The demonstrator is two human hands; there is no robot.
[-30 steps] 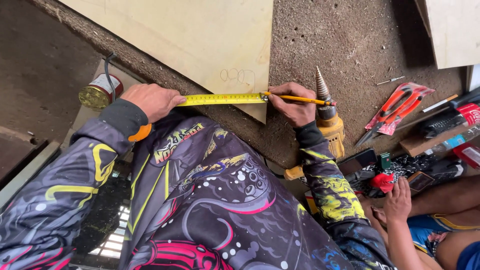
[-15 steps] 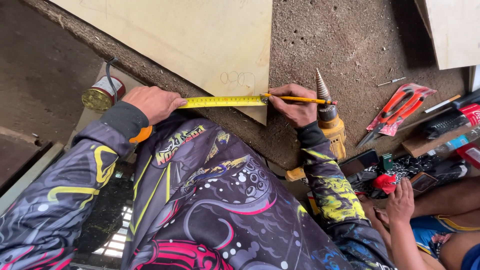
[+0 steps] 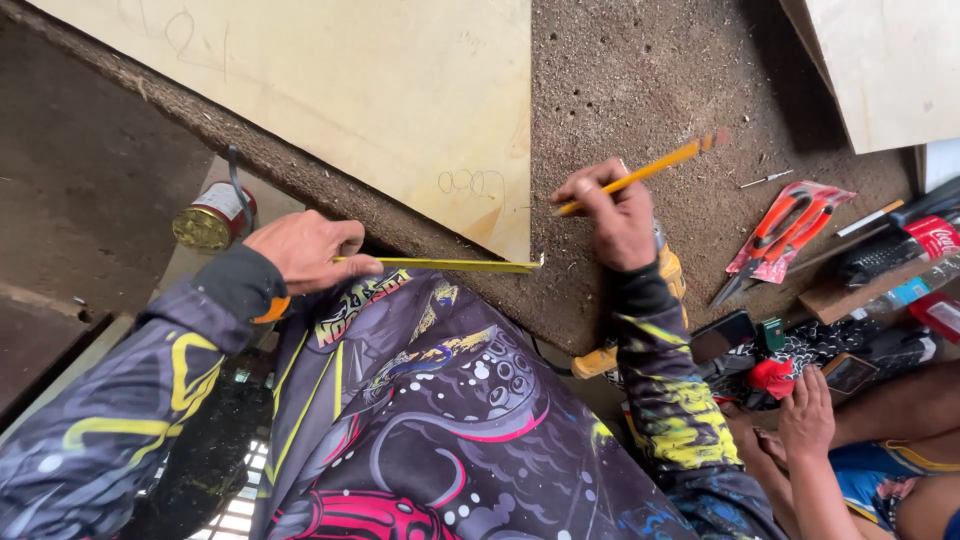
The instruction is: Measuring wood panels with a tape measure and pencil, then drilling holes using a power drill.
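Observation:
My left hand [image 3: 305, 252] grips a tape measure whose yellow blade [image 3: 450, 265] runs right to the near corner of a pale plywood sheet [image 3: 360, 90]. My right hand [image 3: 610, 215] holds a yellow pencil [image 3: 650, 170] with its tip just off the sheet's right edge, above the rough brown bench top [image 3: 640, 80]. The hand is lifted clear of the blade's hooked end. Faint pencil marks sit near the sheet's corner.
A can with a brass-coloured lid [image 3: 212, 218] stands at the left. Red-handled pliers in a pack [image 3: 785, 235], a nail [image 3: 765, 180] and small tools lie at the right. Another plywood board [image 3: 890, 70] leans top right. Another person's hand [image 3: 805, 415] rests at the lower right.
My right hand has let go of the tape's end and lifted away with the pencil, now angled up to the right. The tape blade has slid down to the sheet's corner.

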